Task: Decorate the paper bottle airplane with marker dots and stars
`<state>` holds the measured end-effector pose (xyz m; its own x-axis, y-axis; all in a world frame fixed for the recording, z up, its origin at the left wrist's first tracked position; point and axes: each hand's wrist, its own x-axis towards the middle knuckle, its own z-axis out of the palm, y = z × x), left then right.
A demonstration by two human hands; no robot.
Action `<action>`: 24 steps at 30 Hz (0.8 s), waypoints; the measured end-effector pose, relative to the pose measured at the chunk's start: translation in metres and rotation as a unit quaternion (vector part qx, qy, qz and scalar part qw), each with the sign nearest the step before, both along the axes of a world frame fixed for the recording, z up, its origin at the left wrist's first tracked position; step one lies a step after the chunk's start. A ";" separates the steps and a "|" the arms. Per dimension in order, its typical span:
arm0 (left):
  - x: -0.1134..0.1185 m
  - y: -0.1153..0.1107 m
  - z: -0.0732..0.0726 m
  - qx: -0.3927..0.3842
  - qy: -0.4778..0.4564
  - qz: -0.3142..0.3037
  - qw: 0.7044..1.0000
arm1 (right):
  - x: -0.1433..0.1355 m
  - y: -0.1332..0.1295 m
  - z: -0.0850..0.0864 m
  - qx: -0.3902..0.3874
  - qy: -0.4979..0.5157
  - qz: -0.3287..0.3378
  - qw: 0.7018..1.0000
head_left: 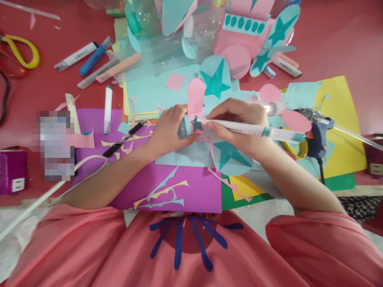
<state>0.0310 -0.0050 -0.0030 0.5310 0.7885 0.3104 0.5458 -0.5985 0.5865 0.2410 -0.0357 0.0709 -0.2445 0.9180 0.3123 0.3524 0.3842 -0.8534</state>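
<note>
- Gripping a long white marker pen with a teal cap end (254, 129), the right hand (239, 119) has its fingers closed around the barrel; the tip rests at a small dark teal paper star (196, 125).
- The left hand (170, 129) presses down just beside that star, fingers curled and pinching the edge of a pink rounded paper strip (196, 97) on which the star sits.
- Both hands work over a pale blue paper sheet (182, 153), which lies on a large purple paper sheet (191, 187) on the red tabletop (335, 36).
- Work judged well along: a clear plastic bottle model clad in pink and teal paper (239, 36) stands behind the hands, already bearing stars and oval windows.
- A larger teal star on a pale blue disc (231, 155) lies finished under the right wrist; another starred disc (214, 79) lies beyond the hands.
- Outstanding, by appearance: the small star is not yet fully coloured or outlined, and the loose pieces are not yet fixed to the model.
- A blue glue gun (318, 135) lies near the right forearm; several capped markers (95, 59) and yellow-handled scissors (22, 52) lie well apart to the left.
- Paper offcuts litter the purple sheet.
</note>
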 end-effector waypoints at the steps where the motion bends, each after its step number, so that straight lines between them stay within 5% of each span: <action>1: 0.001 0.000 0.000 -0.003 0.000 -0.003 1.000 | 0.000 0.000 -0.001 -0.006 -0.004 0.002 1.000; 24: 0.001 0.000 0.002 -0.003 -0.002 -0.024 1.000 | 0.001 0.001 -0.001 -0.031 -0.007 0.031 0.999</action>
<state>0.0315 -0.0045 -0.0015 0.5668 0.7641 0.3081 0.5143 -0.6203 0.5923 0.2420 -0.0346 0.0702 -0.3047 0.9186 0.2515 0.3410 0.3517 -0.8718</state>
